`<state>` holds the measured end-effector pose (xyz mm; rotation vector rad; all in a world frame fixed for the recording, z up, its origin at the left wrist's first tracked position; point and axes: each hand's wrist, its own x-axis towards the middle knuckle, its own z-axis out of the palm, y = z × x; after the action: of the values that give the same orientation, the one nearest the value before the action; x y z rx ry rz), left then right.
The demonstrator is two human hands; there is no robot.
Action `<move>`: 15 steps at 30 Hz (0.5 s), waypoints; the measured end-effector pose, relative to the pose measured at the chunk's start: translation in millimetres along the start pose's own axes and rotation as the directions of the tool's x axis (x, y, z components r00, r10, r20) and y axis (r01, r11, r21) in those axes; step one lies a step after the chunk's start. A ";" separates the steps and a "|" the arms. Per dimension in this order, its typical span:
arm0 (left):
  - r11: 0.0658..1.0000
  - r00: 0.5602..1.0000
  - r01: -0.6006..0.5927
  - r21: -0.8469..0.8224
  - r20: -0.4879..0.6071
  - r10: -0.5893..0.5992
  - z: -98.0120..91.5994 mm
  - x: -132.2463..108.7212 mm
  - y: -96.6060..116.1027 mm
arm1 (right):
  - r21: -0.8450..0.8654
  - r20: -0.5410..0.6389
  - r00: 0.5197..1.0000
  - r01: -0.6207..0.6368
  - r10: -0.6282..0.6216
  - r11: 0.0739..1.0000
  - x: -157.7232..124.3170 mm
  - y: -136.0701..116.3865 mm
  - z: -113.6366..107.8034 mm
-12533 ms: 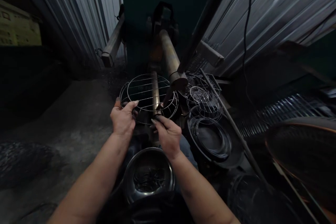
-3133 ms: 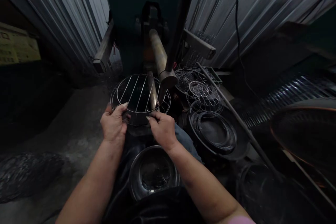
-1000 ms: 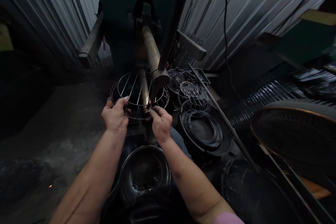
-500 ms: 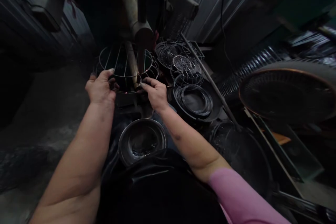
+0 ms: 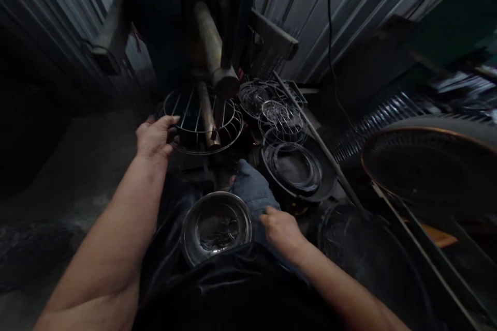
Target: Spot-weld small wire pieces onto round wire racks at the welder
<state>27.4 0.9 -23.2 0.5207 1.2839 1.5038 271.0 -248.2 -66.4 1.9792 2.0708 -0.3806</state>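
My left hand (image 5: 155, 137) grips the near left rim of a round wire basket (image 5: 229, 142), its thumb lying over the top ring. The basket sits around a pale metal bar (image 5: 208, 116) below a thick cylindrical machine arm (image 5: 217, 46). My right hand (image 5: 282, 230) is just right of a steel bowl (image 5: 186, 238) on my lap, above my jeans-covered leg (image 5: 254, 186). Its fingers are curled, and whatever they may hold is hidden. Small thin wire pieces (image 5: 225, 232) lie in the bowl.
To the right, wire coils (image 5: 298, 165) lie in a dark pan, with tangled wire rings (image 5: 281, 114) behind them. A long thin rod (image 5: 314, 134) slants past. Farther right stands a large round guard with a copper-coloured rim (image 5: 367, 165). Corrugated metal wall (image 5: 298, 15) closes the back.
My right hand has left the near rim of the basket and come back, down and right, beside the bowl. My left hand keeps its hold on the basket. The view has shifted slightly.
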 end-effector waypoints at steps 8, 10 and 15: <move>0.985 0.991 -0.128 -0.114 -0.062 0.122 -5.4 -39.5 -14.3 | 0.409 -0.510 0.857 0.316 -0.072 0.856 74.5 -26.6 -92.8; 0.981 0.990 -0.140 -0.138 -0.042 0.136 -4.6 -49.3 -19.7 | 0.401 -0.575 0.818 0.304 -0.021 0.864 96.5 -51.4 -101.7; 0.978 0.990 -0.138 -0.158 -0.041 0.133 -4.8 -55.6 -23.4 | 0.646 -0.652 0.729 0.390 0.209 0.656 128.9 -84.0 -93.8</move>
<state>53.4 -53.3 -29.9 0.4903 1.1568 1.7183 181.2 -98.1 -23.4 2.8322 2.8078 -0.7255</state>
